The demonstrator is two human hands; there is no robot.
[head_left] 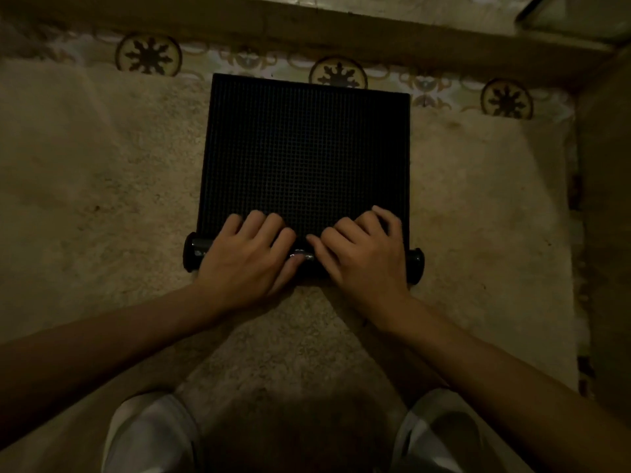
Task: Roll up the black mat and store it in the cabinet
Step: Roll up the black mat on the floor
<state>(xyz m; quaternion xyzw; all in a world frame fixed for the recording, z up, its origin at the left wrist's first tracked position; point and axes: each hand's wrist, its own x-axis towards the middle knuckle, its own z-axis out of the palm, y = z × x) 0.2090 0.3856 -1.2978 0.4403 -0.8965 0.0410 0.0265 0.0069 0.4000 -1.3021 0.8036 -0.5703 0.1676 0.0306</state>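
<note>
The black mat (307, 148) lies flat on a beige carpet, its surface a fine grid of small squares. Its near edge is curled into a thin roll around a black glossy tube whose capped ends stick out at the left (191, 256) and right (415, 264). My left hand (246, 257) and my right hand (362, 254) rest side by side on top of that roll, fingers curled over it and pressing on the mat. No cabinet is recognisable in view.
The beige carpet (102, 199) has a patterned border with round dark motifs (148, 56) along the far side. A brown wooden ledge (307, 22) runs beyond it. A dark upright surface (607, 199) stands at the right. My knees in light trousers (153, 435) are at the bottom.
</note>
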